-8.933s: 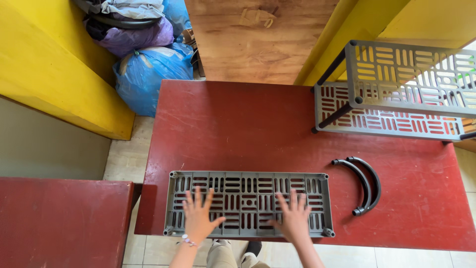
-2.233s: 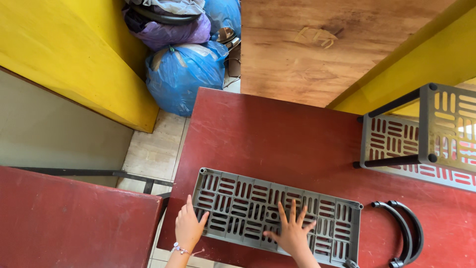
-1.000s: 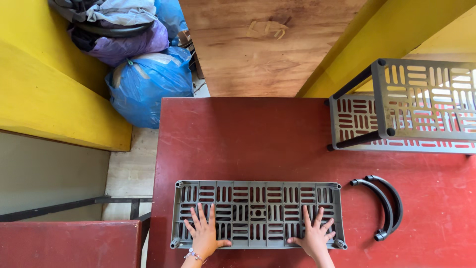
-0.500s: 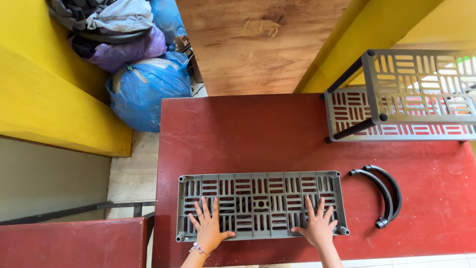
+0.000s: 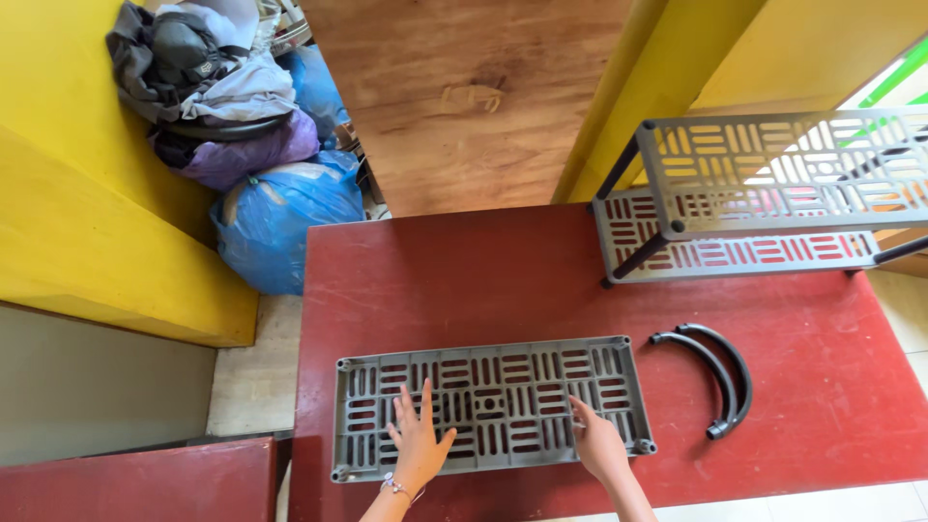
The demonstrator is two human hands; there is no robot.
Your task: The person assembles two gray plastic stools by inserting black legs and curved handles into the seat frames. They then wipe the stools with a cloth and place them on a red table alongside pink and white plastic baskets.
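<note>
head view: both hands have slid inward on the grey shelf panel (image 5: pixel 488 404); left hand (image 5: pixel 418 447) and right hand (image 5: pixel 599 447) press flat, fingers spread, gripping nothing.

- Red tabletop (image 5: pixel 503 280): carries all items below, bare across its middle.
- Grey 2-tier slotted rack (image 5: pixel 764 188), black legs, stands at far right corner of tabletop; upper tier directly above lower one.
- 2 curved black tube pcs (image 5: pixel 720 372), nested side by side, lying flat near right edge, in front of rack & apart from it.
- Blue plastic bag (image 5: pixel 285 217) on floor off tabletop's far left corner, just beside it.
- Purple bag (image 5: pixel 246 155) on top of blue one; grey clothes/backpack pile (image 5: pixel 198 63) above that.
- Yellow wall (image 5: pixel 92 213) at left; wooden panel (image 5: pixel 474 92) behind tabletop.
- 2nd red surface (image 5: pixel 145 483), bottom left corner, partly out of view.
</note>
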